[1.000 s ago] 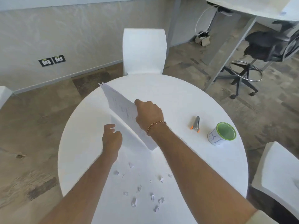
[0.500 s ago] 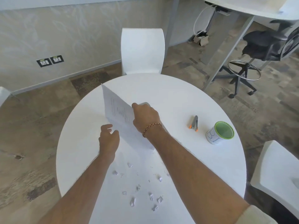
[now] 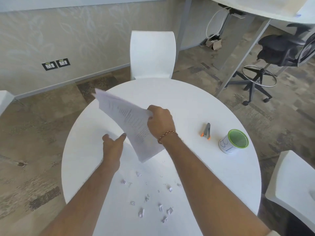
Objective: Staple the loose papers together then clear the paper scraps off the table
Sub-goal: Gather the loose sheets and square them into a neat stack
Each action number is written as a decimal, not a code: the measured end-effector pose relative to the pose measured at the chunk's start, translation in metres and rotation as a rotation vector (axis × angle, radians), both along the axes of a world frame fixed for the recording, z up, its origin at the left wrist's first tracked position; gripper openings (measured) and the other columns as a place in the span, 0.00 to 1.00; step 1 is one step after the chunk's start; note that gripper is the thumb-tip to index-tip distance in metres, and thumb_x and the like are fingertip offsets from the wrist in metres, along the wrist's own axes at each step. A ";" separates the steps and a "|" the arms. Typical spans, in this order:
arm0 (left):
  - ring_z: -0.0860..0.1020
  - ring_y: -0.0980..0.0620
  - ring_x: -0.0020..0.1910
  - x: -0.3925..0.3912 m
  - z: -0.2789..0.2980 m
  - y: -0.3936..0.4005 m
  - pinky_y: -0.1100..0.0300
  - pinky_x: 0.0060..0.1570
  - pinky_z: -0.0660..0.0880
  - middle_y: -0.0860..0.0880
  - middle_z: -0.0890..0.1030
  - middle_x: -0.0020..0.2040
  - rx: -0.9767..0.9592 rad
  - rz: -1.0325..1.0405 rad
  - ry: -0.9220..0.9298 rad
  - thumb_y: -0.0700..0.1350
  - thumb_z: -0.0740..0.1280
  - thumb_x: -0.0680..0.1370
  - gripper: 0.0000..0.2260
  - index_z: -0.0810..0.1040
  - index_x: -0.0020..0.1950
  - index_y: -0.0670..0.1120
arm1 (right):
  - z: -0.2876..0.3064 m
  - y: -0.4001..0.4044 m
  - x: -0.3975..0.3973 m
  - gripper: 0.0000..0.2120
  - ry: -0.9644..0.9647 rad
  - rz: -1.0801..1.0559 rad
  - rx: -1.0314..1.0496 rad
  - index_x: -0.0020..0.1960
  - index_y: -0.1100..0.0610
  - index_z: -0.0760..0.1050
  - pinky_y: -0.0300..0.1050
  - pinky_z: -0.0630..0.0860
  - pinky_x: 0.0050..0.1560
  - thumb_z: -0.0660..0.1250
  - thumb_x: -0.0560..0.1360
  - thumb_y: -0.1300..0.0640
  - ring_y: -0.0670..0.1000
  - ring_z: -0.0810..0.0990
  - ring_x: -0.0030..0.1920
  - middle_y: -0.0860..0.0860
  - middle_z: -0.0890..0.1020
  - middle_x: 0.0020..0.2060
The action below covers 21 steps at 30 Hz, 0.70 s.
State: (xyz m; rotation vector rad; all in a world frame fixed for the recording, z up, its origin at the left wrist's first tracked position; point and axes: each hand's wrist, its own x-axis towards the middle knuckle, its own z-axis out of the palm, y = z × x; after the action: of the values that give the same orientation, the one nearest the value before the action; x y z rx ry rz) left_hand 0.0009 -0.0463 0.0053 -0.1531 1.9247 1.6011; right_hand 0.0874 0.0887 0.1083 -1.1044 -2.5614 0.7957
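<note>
Paper scraps (image 3: pixel 150 200) and bent staples lie at 6 o'clock on the table (image 3: pixel 213 167), uncleared. Left hand (image 3: pixel 112 145) at 9, fingers spread, empty, just beside the papers (image 3: pixel 129 123). Right hand (image 3: pixel 160 123) at centre, fingers pinched on the sheaf's right edge. Risk: a one-edge pinch lets the sheets fan or slip, so they may be stapled misaligned. Versus 1.0 s ago: sheaf tilted flatter, lifted, motion-blurred; left hand opened. Stapler (image 3: pixel 206 131) and green-rimmed cup (image 3: pixel 234 141) at 3, untouched

Office: swivel chair (image 3: pixel 279 50), desks (image 3: pixel 265 9).
</note>
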 end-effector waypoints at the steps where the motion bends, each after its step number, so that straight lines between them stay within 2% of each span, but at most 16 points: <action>1: 0.67 0.45 0.73 -0.004 0.003 0.000 0.54 0.65 0.63 0.45 0.64 0.77 0.032 0.031 -0.043 0.49 0.73 0.77 0.39 0.52 0.81 0.45 | -0.001 0.005 0.004 0.11 0.079 -0.027 -0.074 0.46 0.54 0.78 0.43 0.69 0.37 0.61 0.69 0.67 0.59 0.75 0.39 0.55 0.79 0.38; 2: 0.68 0.46 0.72 -0.010 0.005 -0.001 0.54 0.64 0.63 0.45 0.67 0.75 0.077 0.061 -0.081 0.49 0.74 0.76 0.41 0.52 0.81 0.44 | -0.002 0.010 0.009 0.09 0.148 -0.048 -0.153 0.42 0.54 0.77 0.42 0.69 0.35 0.64 0.69 0.66 0.57 0.75 0.39 0.53 0.79 0.36; 4: 0.75 0.49 0.65 -0.020 0.014 -0.005 0.53 0.59 0.70 0.48 0.76 0.69 0.203 0.078 -0.133 0.48 0.75 0.75 0.37 0.60 0.78 0.43 | -0.007 0.018 0.018 0.05 0.250 -0.079 -0.323 0.38 0.55 0.75 0.43 0.72 0.35 0.69 0.68 0.63 0.55 0.75 0.36 0.51 0.78 0.34; 6: 0.81 0.50 0.59 -0.027 0.023 -0.006 0.55 0.51 0.77 0.49 0.83 0.61 0.316 0.040 -0.083 0.44 0.72 0.78 0.24 0.71 0.72 0.42 | -0.016 0.024 0.025 0.07 0.315 -0.105 -0.440 0.41 0.58 0.76 0.54 0.80 0.42 0.72 0.65 0.59 0.61 0.79 0.39 0.57 0.82 0.38; 8: 0.83 0.50 0.57 -0.028 0.036 -0.004 0.55 0.53 0.79 0.49 0.84 0.58 0.355 0.000 0.077 0.37 0.67 0.80 0.14 0.78 0.66 0.42 | -0.027 0.027 0.031 0.11 0.358 -0.119 -0.493 0.43 0.58 0.77 0.63 0.80 0.47 0.73 0.62 0.56 0.62 0.81 0.40 0.60 0.83 0.42; 10: 0.82 0.52 0.57 -0.025 0.047 0.000 0.56 0.57 0.79 0.50 0.84 0.58 0.322 -0.035 0.266 0.36 0.65 0.81 0.12 0.78 0.63 0.43 | -0.031 0.024 0.034 0.12 0.408 -0.159 -0.504 0.44 0.57 0.79 0.61 0.80 0.48 0.74 0.62 0.58 0.56 0.82 0.41 0.56 0.85 0.42; 12: 0.82 0.58 0.54 -0.019 0.054 0.003 0.62 0.56 0.78 0.53 0.83 0.56 0.268 -0.062 0.416 0.37 0.63 0.82 0.10 0.77 0.62 0.46 | -0.035 0.021 0.034 0.13 0.462 -0.194 -0.496 0.48 0.54 0.80 0.57 0.81 0.49 0.74 0.64 0.59 0.55 0.84 0.46 0.51 0.86 0.43; 14: 0.81 0.60 0.55 -0.013 0.053 0.004 0.65 0.56 0.76 0.55 0.82 0.56 0.239 -0.088 0.513 0.37 0.62 0.82 0.09 0.75 0.60 0.48 | -0.041 0.015 0.033 0.14 0.519 -0.215 -0.502 0.53 0.53 0.78 0.56 0.81 0.51 0.72 0.67 0.60 0.53 0.84 0.48 0.48 0.85 0.46; 18: 0.80 0.55 0.57 -0.008 0.040 -0.001 0.61 0.59 0.75 0.57 0.82 0.56 0.241 -0.113 0.531 0.37 0.61 0.82 0.10 0.75 0.58 0.51 | -0.058 0.008 0.028 0.17 0.624 -0.259 -0.630 0.58 0.55 0.77 0.57 0.80 0.57 0.65 0.71 0.65 0.54 0.83 0.53 0.51 0.85 0.50; 21: 0.80 0.55 0.54 -0.005 0.030 -0.004 0.59 0.55 0.75 0.55 0.82 0.54 0.238 -0.099 0.460 0.37 0.62 0.82 0.08 0.75 0.57 0.48 | -0.066 0.003 0.028 0.19 0.660 -0.314 -0.685 0.57 0.56 0.76 0.53 0.80 0.53 0.63 0.70 0.70 0.53 0.83 0.50 0.52 0.85 0.49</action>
State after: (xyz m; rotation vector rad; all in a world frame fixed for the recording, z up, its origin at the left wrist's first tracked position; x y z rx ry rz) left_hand -0.0045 -0.0499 0.0349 0.4384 2.0052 1.9004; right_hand 0.1159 0.0921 0.0424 -1.1066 -1.5523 1.6676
